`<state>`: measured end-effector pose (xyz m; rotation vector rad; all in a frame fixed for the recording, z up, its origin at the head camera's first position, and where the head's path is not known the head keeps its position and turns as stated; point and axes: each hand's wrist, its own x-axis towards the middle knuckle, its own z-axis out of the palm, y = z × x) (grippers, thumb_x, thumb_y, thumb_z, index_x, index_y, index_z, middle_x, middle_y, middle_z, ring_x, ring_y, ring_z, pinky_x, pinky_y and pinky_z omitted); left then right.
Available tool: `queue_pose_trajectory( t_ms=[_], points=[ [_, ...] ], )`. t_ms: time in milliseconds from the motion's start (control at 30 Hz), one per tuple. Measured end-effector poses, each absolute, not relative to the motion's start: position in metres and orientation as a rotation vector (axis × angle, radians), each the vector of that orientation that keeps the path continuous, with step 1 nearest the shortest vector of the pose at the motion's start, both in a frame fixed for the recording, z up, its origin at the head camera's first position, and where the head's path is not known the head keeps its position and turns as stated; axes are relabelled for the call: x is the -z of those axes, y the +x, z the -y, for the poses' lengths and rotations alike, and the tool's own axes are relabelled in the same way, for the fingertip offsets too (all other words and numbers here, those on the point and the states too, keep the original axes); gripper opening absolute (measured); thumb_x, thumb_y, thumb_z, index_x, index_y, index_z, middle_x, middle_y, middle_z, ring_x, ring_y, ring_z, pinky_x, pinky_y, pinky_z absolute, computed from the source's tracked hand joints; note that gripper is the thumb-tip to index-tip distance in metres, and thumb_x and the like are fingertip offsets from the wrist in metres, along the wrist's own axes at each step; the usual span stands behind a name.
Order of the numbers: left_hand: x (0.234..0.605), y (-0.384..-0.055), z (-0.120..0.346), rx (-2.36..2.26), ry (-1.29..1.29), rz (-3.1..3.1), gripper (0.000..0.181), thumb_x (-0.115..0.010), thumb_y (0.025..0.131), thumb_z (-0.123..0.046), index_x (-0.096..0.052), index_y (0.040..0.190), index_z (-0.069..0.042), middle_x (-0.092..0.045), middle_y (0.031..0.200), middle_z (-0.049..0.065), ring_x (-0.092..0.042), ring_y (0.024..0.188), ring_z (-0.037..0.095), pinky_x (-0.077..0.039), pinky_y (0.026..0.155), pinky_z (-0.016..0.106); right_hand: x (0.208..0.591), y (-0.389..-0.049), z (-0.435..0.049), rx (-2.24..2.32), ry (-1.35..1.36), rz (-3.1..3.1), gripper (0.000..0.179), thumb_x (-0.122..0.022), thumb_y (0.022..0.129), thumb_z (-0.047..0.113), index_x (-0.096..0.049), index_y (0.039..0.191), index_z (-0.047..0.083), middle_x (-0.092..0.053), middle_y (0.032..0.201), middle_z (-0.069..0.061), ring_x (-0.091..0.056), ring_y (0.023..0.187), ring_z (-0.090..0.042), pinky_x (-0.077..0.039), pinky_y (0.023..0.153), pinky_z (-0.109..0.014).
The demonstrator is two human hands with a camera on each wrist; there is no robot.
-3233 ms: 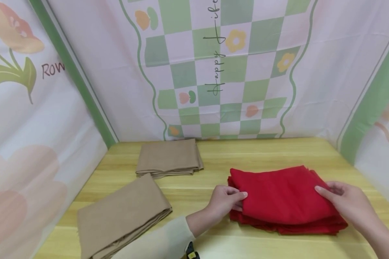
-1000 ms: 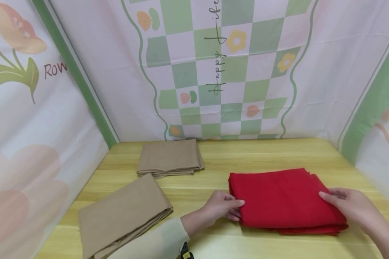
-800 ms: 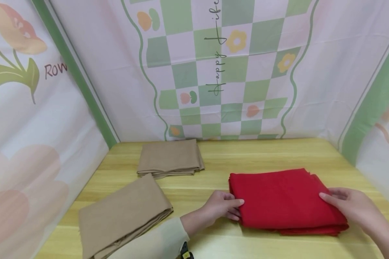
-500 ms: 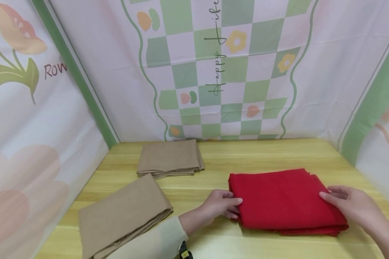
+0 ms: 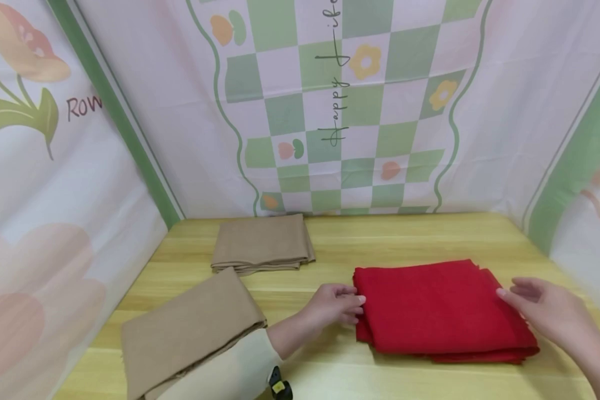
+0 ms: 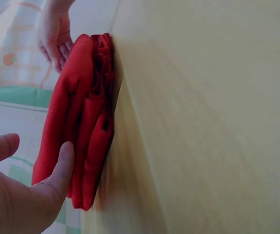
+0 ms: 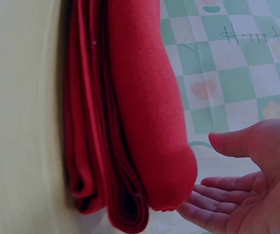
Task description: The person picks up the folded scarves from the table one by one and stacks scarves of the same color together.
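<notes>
A thick bundle of folded red cloth [image 5: 440,311] lies on the right half of the table, several layers showing at its sides. My left hand [image 5: 332,305] is at its left edge, fingers loosely extended. In the left wrist view one finger overlaps the cloth's side while the thumb stands away. Beside the right edge is my right hand [image 5: 550,305], its fingers relaxed and the thumb tip close to the cloth. The right wrist view has the thumb apart and the fingertips at a rounded fold of the cloth [image 7: 149,107]. Neither hand grips it.
Two folded tan cloths lie on the left: one near the front [image 5: 190,333], the other farther back [image 5: 260,241]. The wooden table [image 5: 405,236] meets a printed fabric backdrop [image 5: 200,150] behind and at both sides.
Both hands had the red cloth's sides between thumb and fingers and evened its top layer; now they have let go and drawn slightly outward and up. The tan cloths stay put.
</notes>
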<state>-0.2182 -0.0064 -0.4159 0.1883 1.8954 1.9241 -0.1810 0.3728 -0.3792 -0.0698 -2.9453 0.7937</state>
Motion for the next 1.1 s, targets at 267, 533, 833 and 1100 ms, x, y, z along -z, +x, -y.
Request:
queue_pose_trajectory(
  t_ms=[267, 533, 833, 1100],
  points=[
    [0.404, -0.225, 0.022, -1.935, 0.241, -1.961, 0.048, -0.067, 0.092, -0.014, -0.051, 0.129, 0.013, -0.068, 0.107, 0.018, -0.067, 0.098, 0.034, -0.055, 0.081, 0.036, 0.369, -0.182, -0.357, -0.747, -0.050, 2.832, 0.062, -0.060, 0.097, 0.037, -0.050, 0.122, -0.019, -0.058, 0.112, -0.038, -0.056, 0.100, -0.055, -0.046, 0.070, -0.056],
    [0.389, -0.227, 0.043, -2.010, 0.269, -1.969, 0.038, -0.066, 0.092, -0.010, -0.057, 0.122, 0.011, -0.065, 0.112, 0.021, -0.066, 0.100, 0.034, -0.053, 0.085, 0.043, 0.362, -0.191, -0.324, -0.858, 0.024, 2.637, 0.049, -0.068, 0.092, 0.032, -0.062, 0.117, -0.009, -0.065, 0.107, -0.029, -0.049, 0.075, 0.020, -0.040, 0.061, -0.012],
    [0.377, -0.230, 0.073, -2.016, 0.303, -2.032, 0.036, -0.065, 0.094, -0.015, -0.058, 0.120, 0.010, -0.064, 0.115, 0.021, -0.066, 0.101, 0.027, -0.053, 0.086, 0.035, 0.360, -0.204, -0.286, -0.976, 0.189, 2.546, 0.034, -0.068, 0.093, 0.022, -0.065, 0.113, -0.005, -0.068, 0.102, -0.022, -0.054, 0.080, 0.013, -0.041, 0.067, -0.005],
    [0.371, -0.233, 0.113, -1.931, 0.270, -2.196, 0.035, -0.063, 0.096, -0.016, -0.058, 0.120, 0.009, -0.065, 0.112, 0.017, -0.065, 0.102, 0.028, -0.051, 0.090, 0.039, 0.357, -0.211, -0.251, -1.087, 0.265, 2.624, 0.038, -0.066, 0.095, 0.026, -0.063, 0.118, -0.004, -0.068, 0.105, -0.017, -0.065, 0.095, -0.034, -0.046, 0.070, -0.011]
  ],
)
